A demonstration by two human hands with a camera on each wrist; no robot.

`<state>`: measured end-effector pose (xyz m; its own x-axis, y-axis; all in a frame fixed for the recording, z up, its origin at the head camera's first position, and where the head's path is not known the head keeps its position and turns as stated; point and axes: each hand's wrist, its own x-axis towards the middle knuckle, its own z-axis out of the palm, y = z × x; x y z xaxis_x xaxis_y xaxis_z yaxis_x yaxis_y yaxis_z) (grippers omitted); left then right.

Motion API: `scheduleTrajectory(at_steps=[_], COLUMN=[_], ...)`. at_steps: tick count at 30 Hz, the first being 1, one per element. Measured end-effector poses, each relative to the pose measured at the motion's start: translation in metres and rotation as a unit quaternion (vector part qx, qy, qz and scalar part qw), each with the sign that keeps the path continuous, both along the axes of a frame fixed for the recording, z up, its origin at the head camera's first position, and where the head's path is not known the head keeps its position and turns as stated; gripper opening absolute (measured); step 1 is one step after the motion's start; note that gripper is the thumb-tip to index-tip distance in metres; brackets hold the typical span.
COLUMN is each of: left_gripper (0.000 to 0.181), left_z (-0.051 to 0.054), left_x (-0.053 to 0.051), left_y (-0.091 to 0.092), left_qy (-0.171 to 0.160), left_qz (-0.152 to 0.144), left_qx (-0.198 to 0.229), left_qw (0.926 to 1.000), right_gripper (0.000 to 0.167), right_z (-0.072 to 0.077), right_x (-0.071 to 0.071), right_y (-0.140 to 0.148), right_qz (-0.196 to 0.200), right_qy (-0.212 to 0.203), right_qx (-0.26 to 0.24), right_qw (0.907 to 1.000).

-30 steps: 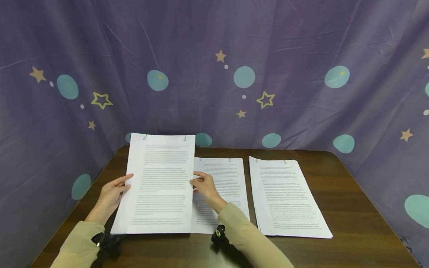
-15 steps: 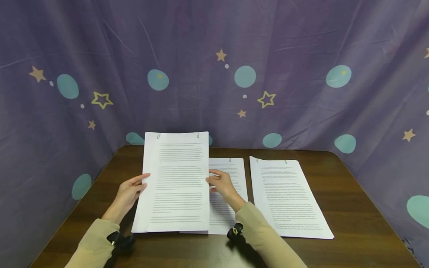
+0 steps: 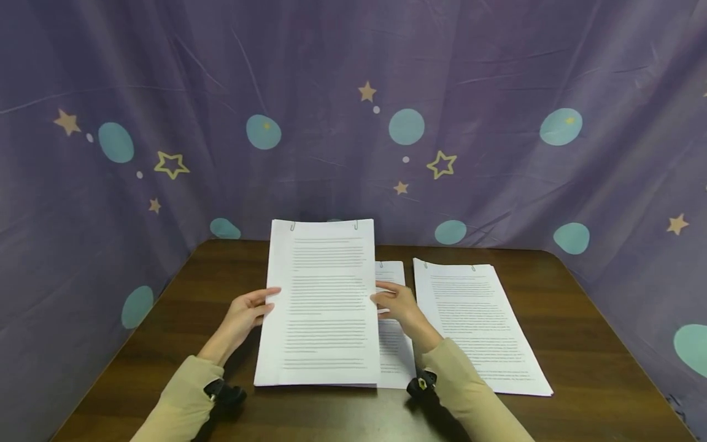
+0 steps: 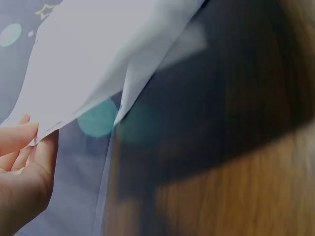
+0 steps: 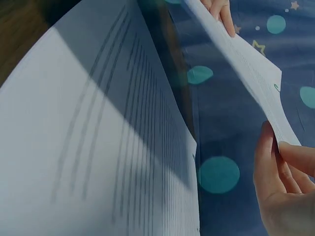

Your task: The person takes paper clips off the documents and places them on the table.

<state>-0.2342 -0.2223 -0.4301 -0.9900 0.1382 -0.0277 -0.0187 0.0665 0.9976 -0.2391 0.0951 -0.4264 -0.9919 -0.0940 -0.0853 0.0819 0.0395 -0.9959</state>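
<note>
A stack of printed paper (image 3: 326, 307) with two paper clips at its top edge is held up off the table by both hands. My left hand (image 3: 240, 319) pinches its left edge between thumb and fingers; the left wrist view shows this left hand (image 4: 29, 172) at the paper's edge. My right hand (image 3: 402, 304) grips the opposite edge, and in the right wrist view the right hand (image 5: 285, 182) has the thumb on the front and fingers behind. Below and behind lies a second printed stack (image 3: 394, 350), largely covered by the raised one.
A third clipped stack (image 3: 475, 325) lies on the right, its near part passing behind the right sleeve (image 3: 469, 393). The brown wooden table (image 3: 585, 344) ends at a purple curtain (image 3: 486, 184) with stars and blue spots.
Both hands have carried the held paper stack to the right, so it now hides more of the second stack. The stacks on the table stay put.
</note>
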Motion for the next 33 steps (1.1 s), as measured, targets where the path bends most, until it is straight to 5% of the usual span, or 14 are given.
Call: scheduleTrajectory(at_steps=[20, 33], left_gripper=[0.037, 0.033], left_z=[-0.007, -0.003], left_x=[-0.002, 0.008], left_y=[0.059, 0.099], left_qy=[0.027, 0.024], left_qz=[-0.085, -0.061], left_qx=[-0.027, -0.05], left_qw=[0.9956, 0.9966], right_gripper=[0.049, 0.051], right_z=[0.004, 0.003], right_x=[0.023, 0.035], right_y=[0.077, 0.119], right_qz=[0.009, 0.018], right_qy=[-0.012, -0.01], right_qx=[0.031, 0.08], right_qw=[0.9994, 0.9966])
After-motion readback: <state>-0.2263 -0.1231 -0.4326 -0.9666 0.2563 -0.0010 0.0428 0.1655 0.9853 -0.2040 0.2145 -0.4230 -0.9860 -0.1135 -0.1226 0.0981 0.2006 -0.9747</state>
